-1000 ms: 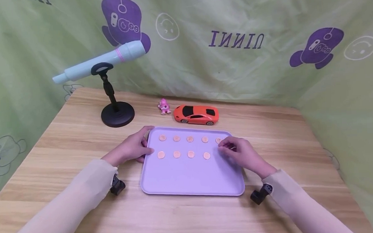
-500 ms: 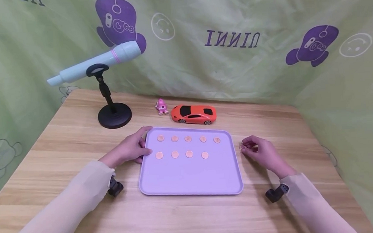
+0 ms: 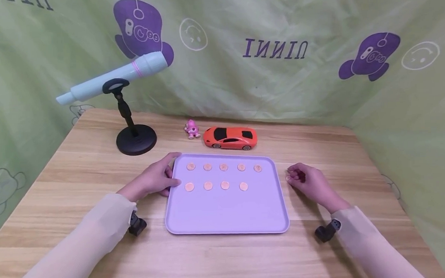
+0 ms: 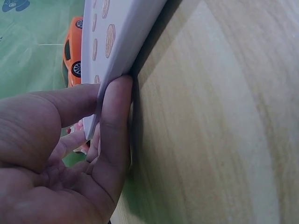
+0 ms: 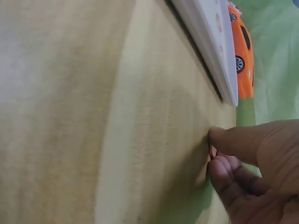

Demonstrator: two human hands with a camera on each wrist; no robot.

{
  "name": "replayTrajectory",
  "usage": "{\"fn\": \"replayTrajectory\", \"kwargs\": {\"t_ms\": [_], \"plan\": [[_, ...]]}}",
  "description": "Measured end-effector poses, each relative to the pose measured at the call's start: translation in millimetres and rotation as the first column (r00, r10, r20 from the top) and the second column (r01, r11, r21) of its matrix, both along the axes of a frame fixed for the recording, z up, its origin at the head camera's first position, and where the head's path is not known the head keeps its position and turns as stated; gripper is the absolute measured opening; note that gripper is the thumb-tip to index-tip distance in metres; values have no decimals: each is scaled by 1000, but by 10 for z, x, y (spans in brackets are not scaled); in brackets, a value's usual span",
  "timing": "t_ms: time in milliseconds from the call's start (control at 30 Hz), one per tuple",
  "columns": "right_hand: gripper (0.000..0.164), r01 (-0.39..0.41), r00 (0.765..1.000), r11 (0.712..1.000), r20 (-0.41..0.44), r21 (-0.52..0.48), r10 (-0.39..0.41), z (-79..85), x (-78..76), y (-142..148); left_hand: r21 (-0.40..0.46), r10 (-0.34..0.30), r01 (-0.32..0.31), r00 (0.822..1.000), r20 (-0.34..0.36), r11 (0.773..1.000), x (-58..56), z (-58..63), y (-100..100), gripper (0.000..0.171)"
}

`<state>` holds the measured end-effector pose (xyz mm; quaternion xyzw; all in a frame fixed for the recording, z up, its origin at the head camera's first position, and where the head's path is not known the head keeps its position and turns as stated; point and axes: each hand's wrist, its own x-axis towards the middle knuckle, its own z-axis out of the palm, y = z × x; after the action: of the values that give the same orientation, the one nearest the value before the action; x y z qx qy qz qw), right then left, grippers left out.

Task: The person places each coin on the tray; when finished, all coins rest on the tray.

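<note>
My left hand (image 3: pixel 155 177) grips the left rim of a lilac tray (image 3: pixel 225 213), thumb above and fingers beneath, as the left wrist view shows. Copper coins lie on the tray in two rows, the far one ending at a coin (image 3: pixel 257 168) near the right rim, the nearer one at another coin (image 3: pixel 243 186). Beyond the tray's right side, my right hand (image 3: pixel 312 185) is low over the table. Its thumb and fingertips pinch a copper coin (image 5: pixel 213 152), mostly hidden by the fingers.
Behind the tray are an orange toy car (image 3: pixel 230 138) and a small pink figure (image 3: pixel 192 129). A light-blue telescope-like tube (image 3: pixel 108 79) rests on a black stand (image 3: pixel 136 140) at back left. A green printed cloth (image 3: pixel 220 85) hangs behind the wooden table (image 3: pixel 220 259).
My right hand has moved off the tray's far right corner to the table on the right, where it pinches a coin. The far row's last coin is uncovered. My left hand keeps its grip.
</note>
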<state>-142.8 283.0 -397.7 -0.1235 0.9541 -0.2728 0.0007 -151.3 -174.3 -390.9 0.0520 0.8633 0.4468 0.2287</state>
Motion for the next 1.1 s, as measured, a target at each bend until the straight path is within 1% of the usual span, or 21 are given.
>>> {"fn": "replayTrajectory", "kwargs": {"t_ms": [100, 200, 367, 500, 633, 733, 800, 867, 933, 1000, 1100], "plan": [[22, 16, 997, 1000, 72, -10, -15, -3, -21, 36, 5, 3, -3, 1000, 2, 1000, 2, -11, 1, 85], [18, 22, 993, 999, 113, -29, -18, -3, -29, 60, 7, 1, -1, 1000, -1, 1000, -4, -18, -3, 85], [15, 22, 994, 999, 109, -30, -18, 14, -29, 97, 9, 4, -4, 1000, -2, 1000, -19, -30, 3, 85], [13, 3, 994, 999, 106, -41, 2, 27, -50, 120, 12, 6, -6, 1000, 0, 1000, -12, -25, 5, 85], [14, 5, 991, 998, 135, -64, 4, 60, -62, 102, 6, 6, -6, 1000, 3, 1000, -8, -17, 6, 85], [17, 36, 987, 995, 158, -96, -21, 102, -58, 47, 3, 6, -6, 1000, 2, 1000, -10, -12, 10, 85], [19, 59, 985, 988, 171, -140, -35, 127, -41, -19, 4, 5, -5, 1000, -1, 1000, -13, -12, 9, 84], [22, 73, 979, 977, 201, -201, -32, 145, -15, -102, 6, 3, -3, 1000, -2, 1000, -14, -14, 7, 84], [23, 77, 971, 962, 239, -260, -13, 151, 11, -197, 8, 0, 0, 1000, 0, 1000, -14, -15, 6, 84], [22, 67, 962, 954, 272, -294, 16, 147, 31, -294, 9, -2, 2, 1000, 2, 1000, -12, -13, 6, 84], [19, 11, 958, 955, 275, -296, 75, 125, 34, -427, 8, 0, 0, 1000, -1, 1000, -10, -10, 8, 83]]}}
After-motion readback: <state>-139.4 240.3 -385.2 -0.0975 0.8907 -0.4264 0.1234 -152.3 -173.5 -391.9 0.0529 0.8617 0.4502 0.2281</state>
